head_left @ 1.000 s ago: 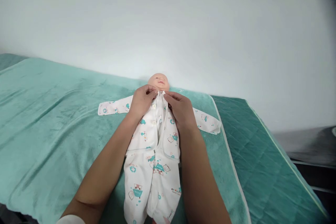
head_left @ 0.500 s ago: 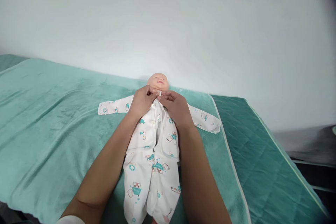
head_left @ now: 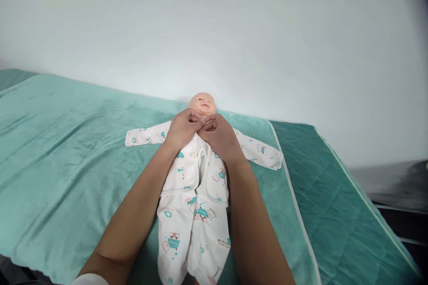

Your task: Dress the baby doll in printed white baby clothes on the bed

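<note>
A baby doll (head_left: 202,100) lies on its back, head toward the wall, dressed in a white baby jacket (head_left: 180,171) with a teal and red print and matching trousers (head_left: 174,236). The jacket's sleeves spread out to both sides, and its front hangs partly parted below the chest. Just under the doll's chin, my left hand (head_left: 183,128) pinches the jacket's collar edge. My right hand (head_left: 220,136) meets it there, fingertips closed on the same collar and touching the left fingers. The fingers hide the collar fastening. A button (head_left: 194,156) shows lower on the jacket front.
Under the doll is a light teal blanket (head_left: 83,156) with a pale hem. A darker green quilted cover (head_left: 321,196) extends to the right, ending at a piped edge. Behind stands a white wall (head_left: 214,40). Dark slats (head_left: 408,227) show at lower right.
My right hand has shifted slightly left and its fingers have curled in against the left fingertips. The white collar tab seen between the hands is now covered. The doll stays in place.
</note>
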Tool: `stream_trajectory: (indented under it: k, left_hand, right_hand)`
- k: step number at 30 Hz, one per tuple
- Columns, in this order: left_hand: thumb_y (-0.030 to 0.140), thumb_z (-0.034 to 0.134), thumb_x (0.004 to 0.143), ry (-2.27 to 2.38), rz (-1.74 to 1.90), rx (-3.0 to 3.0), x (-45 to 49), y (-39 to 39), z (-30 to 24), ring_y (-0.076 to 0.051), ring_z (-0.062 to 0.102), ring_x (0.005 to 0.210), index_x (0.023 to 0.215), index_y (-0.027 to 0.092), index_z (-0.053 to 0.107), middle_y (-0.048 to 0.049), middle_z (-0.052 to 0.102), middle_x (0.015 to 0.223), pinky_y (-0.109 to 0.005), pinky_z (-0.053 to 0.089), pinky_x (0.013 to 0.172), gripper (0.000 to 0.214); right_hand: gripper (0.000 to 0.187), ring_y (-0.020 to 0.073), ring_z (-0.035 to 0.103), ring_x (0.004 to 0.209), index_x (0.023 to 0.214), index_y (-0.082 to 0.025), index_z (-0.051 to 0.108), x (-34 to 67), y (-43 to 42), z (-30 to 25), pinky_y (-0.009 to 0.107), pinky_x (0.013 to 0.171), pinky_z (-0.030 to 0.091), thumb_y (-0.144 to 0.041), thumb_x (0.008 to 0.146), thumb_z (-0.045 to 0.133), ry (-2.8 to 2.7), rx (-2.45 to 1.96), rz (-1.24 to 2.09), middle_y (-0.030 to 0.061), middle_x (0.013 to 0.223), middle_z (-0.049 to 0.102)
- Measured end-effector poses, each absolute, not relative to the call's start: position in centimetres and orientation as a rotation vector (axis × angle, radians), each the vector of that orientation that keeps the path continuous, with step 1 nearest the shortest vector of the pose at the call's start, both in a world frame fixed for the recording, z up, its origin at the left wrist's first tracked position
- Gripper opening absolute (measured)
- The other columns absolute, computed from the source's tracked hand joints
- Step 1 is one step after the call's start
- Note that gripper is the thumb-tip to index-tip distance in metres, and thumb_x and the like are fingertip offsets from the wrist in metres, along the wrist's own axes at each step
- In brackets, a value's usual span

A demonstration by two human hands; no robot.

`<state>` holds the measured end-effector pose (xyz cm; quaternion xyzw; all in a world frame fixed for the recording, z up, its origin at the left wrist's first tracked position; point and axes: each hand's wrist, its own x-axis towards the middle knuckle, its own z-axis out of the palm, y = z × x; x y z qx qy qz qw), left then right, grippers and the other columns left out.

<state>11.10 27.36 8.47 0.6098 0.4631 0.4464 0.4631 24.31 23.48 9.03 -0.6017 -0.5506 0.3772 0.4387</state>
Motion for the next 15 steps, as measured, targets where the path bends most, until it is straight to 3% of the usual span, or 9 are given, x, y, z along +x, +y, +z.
stream_trajectory:
  k: [8, 15]
  left_hand:
    - [0.019, 0.070, 0.075, 1.050, 1.116, 1.344, 11.37, 27.26, 8.56, -0.014, 0.064, 0.073, 0.084, 0.016, 0.065, -0.0033, 0.069, 0.079, -0.027, 0.048, 0.068, 0.011]
    - [0.018, 0.064, 0.079, 1.062, 1.086, 1.400, 11.07, 27.19, 8.91, -0.014, 0.063, 0.075, 0.087, 0.016, 0.066, -0.0033, 0.069, 0.081, -0.027, 0.048, 0.071, 0.008]
  right_hand:
    - [0.031, 0.0162, 0.061, 0.065, 0.102, -0.024, 0.056, 24.02, 23.28, 9.24, 0.028, 0.063, 0.043, -0.027, 0.072, 0.063, -1.433, -1.536, 0.832, -0.0051, 0.069, 0.066]
    - [0.033, 0.0158, 0.060, 0.066, 0.105, -0.024, 0.057, 24.19, 23.18, 9.18, 0.028, 0.062, 0.043, -0.033, 0.074, 0.065, -1.431, -1.516, 0.872, -0.0037, 0.075, 0.068]
